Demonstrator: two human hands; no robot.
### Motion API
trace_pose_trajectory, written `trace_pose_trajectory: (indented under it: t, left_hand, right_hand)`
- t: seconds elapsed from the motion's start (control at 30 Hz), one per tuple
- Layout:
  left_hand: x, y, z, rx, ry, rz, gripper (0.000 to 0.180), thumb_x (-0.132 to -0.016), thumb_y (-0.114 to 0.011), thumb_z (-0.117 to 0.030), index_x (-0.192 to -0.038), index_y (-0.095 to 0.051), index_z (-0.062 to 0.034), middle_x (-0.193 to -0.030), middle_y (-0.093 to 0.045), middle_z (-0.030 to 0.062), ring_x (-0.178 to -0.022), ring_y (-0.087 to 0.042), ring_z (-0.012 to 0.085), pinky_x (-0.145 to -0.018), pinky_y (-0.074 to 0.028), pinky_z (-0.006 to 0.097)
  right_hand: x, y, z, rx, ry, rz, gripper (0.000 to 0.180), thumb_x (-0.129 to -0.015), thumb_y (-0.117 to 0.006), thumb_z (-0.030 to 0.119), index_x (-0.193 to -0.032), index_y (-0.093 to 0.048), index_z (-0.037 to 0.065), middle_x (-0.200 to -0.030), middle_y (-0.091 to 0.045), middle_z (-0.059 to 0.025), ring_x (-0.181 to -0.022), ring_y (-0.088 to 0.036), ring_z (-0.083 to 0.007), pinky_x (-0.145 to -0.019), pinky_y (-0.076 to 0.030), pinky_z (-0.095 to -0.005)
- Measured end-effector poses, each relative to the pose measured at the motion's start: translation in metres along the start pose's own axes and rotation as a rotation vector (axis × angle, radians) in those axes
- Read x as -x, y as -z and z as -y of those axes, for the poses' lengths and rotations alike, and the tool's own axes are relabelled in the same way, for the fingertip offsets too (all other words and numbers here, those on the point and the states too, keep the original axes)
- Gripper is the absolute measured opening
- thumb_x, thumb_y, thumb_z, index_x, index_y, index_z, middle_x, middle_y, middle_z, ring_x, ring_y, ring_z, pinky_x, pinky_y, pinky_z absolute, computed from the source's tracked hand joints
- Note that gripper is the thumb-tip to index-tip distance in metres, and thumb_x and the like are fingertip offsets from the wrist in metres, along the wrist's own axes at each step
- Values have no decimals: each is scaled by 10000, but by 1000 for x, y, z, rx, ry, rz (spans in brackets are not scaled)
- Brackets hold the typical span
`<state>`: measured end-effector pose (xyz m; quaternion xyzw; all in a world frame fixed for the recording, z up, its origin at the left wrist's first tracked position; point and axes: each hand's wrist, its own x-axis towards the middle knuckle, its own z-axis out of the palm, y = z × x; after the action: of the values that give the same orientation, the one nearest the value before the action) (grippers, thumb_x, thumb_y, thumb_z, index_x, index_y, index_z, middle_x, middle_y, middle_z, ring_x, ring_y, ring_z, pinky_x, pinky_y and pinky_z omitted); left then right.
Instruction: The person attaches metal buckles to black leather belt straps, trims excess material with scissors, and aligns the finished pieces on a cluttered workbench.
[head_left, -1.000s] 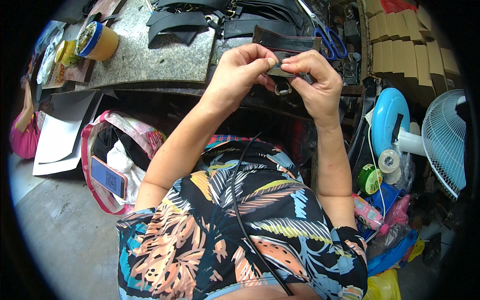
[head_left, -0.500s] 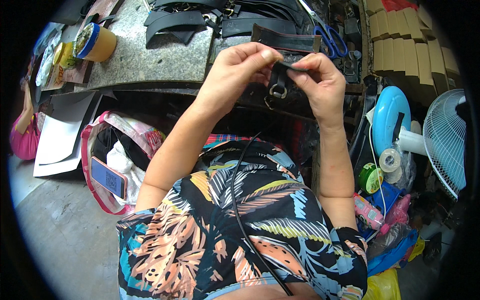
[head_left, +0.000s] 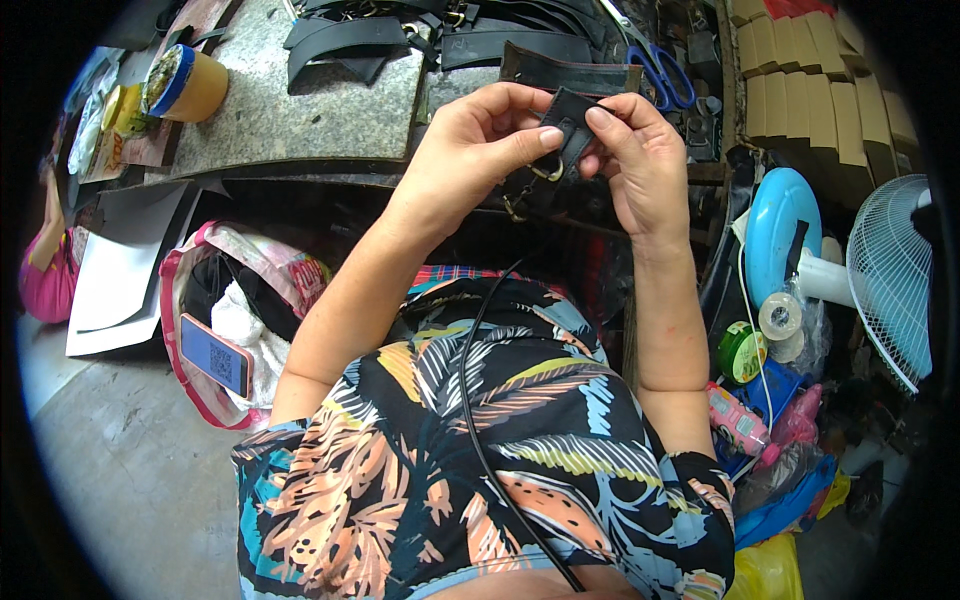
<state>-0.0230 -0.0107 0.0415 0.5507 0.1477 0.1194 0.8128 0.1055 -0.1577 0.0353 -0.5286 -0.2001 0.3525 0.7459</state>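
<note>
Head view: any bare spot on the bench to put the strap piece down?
Bare patch: grey speckled stone slab, between the yellow tub and the black leather straps. Crowded: around the blue-handled scissors and straps behind both hands.

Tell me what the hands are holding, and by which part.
Both hands hold one small black strap tab with a metal ring. The left hand pinches its lower end by the ring; the right hand pinches its upper edge.

You pinch a small folded black leather tab [head_left: 566, 122] upright between both hands, its brass ring [head_left: 548, 171] hanging below.
</note>
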Motion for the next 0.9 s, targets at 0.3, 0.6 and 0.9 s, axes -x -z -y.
trace_pose_trajectory:
  t: [0.3, 0.6, 0.9]
  left_hand:
    - [-3, 7, 5, 39, -6, 13, 303, -888, -755, -34, -1165, -645, 22, -1015, -693, 38, -887, -643, 78, -815, -524, 216]
    - [-5, 5, 7, -5, -53, -29, 250, -929, -733, -104, -1152, -673, -11, -970, -693, 8, -862, -625, 53, -766, -485, 187]
    - [-5, 2, 7, -50, -43, -64, 231, -970, -688, -150, -1160, -683, -18, -982, -695, -5, -853, -611, 34, -732, -461, 180]
  right_hand:
    - [0, -9, -2, 521, 388, -152, 193, -895, -765, 88, -1052, -664, 41, -870, -679, -37, -712, -647, -95, -630, -540, -238]
    - [8, -11, 6, 1080, 725, -65, 215, -740, -841, 81, -942, -767, 92, -931, -647, -27, -816, -635, -181, -695, -520, -304]
    - [7, -9, 4, 661, 357, 35, 176, -790, -791, 23, -958, -747, 53, -944, -646, -10, -813, -605, -109, -680, -480, -234]
